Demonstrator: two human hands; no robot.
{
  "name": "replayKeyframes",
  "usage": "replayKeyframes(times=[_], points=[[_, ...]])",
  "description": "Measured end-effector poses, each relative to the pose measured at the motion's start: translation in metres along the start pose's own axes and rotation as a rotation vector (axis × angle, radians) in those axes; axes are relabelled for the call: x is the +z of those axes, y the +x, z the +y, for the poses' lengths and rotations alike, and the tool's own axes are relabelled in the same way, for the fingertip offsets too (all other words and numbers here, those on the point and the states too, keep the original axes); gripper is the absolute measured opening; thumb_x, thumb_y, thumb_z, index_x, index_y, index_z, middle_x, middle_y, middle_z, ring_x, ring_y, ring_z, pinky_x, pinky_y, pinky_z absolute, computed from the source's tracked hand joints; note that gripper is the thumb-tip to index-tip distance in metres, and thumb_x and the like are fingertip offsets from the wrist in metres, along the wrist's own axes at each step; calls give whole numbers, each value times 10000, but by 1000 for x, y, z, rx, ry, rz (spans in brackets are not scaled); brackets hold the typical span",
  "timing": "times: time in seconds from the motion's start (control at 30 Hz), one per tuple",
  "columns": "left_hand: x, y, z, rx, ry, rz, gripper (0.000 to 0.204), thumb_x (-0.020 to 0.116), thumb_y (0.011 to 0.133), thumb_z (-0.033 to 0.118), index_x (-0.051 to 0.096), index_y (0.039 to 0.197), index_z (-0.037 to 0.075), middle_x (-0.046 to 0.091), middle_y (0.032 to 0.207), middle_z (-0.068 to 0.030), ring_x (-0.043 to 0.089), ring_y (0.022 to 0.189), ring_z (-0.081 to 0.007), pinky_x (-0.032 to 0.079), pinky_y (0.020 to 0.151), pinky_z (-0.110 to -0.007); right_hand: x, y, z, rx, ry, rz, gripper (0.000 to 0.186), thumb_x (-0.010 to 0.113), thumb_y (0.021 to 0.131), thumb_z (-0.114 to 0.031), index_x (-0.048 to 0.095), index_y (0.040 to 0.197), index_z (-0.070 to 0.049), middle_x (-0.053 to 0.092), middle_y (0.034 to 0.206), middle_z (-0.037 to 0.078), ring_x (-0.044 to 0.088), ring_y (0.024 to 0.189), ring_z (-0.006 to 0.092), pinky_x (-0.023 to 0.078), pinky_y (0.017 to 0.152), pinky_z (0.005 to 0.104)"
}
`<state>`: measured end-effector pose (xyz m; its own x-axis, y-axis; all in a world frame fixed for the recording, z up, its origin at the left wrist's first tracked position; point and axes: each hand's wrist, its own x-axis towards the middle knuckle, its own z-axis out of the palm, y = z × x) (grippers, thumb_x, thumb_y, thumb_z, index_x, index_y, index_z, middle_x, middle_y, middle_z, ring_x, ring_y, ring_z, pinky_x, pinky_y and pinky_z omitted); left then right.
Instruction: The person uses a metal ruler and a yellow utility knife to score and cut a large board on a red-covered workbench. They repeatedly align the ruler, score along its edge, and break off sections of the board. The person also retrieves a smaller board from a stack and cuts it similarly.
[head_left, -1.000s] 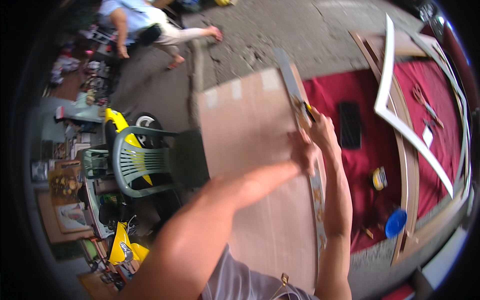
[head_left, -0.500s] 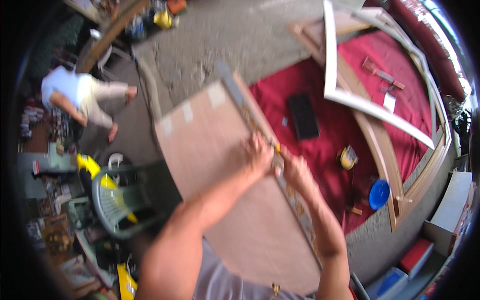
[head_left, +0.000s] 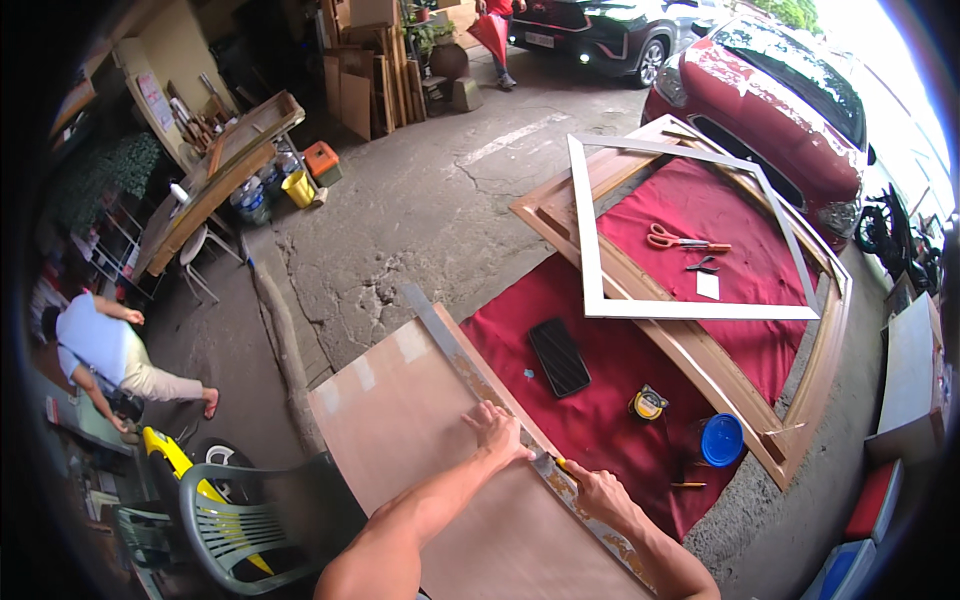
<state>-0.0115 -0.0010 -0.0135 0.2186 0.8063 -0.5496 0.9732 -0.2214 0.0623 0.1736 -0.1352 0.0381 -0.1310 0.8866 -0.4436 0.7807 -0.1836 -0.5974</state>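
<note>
In the head view, a brown plywood board (head_left: 470, 500) lies on the floor, with its right edge over a dark red cloth (head_left: 610, 400). A long metal straightedge (head_left: 480, 380) lies along this right edge of the board. The left hand (head_left: 497, 432) presses flat on the straightedge and the board, fingers spread and open. The right hand (head_left: 600, 492) is closed around a small cutter with a yellow tip (head_left: 562, 465), and its blade touches the side of the straightedge, just beside the left hand.

On the red cloth, near the hands, lie a black flat phone (head_left: 560, 356), a yellow tape measure (head_left: 648, 403) and a blue round lid (head_left: 722, 440). Further away a white frame (head_left: 590, 240) rests on a wooden frame (head_left: 700, 350), and orange scissors (head_left: 680, 241) lie inside it. A green plastic chair (head_left: 240, 510) stands at the left of the board. Another person (head_left: 110, 350) bends down at the far left.
</note>
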Motion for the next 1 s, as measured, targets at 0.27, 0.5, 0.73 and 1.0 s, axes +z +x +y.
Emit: replayKeyframes(times=[0.27, 0.5, 0.73, 1.0], points=[[0, 3, 1, -11, 15, -2, 1158, 826, 525, 637, 432, 1409, 3, 312, 1490, -287, 190, 1424, -448, 171, 1051, -760, -2, -58, 28, 32, -122, 25, 561, 536, 798, -50, 524, 1345, -176, 659, 793, 236, 647, 716, 425, 518, 698, 525], [9, 8, -3, 12, 46, 84, 1120, 816, 502, 648, 497, 1342, -21, 342, 1451, -300, 185, 1412, -447, 204, 1009, -788, 4, -117, 48, 10, -120, 129, 540, 516, 825, 8, 523, 1346, -132, 615, 797, 240, 603, 752, 425, 476, 692, 530], [-4, 0, -2, 0, 50, 36, 886, 875, 539, 538, 605, 1269, 114, 454, 1405, -238, 245, 1387, -468, 226, 1028, -772, 8, -153, 55, 145, -89, 66, 546, 524, 850, 8, 530, 1371, -157, 592, 768, 189, 621, 706, 358, 460, 651, 458], [-5, -2, -7, 71, -49, 59, 795, 888, 535, 508, 664, 1117, 14, 464, 1347, -326, 303, 1344, -507, 229, 985, -803, 14, -178, 66, 207, -164, 45, 520, 534, 881, -8, 539, 1368, -190, 586, 765, 175, 621, 707, 350, 455, 657, 473]])
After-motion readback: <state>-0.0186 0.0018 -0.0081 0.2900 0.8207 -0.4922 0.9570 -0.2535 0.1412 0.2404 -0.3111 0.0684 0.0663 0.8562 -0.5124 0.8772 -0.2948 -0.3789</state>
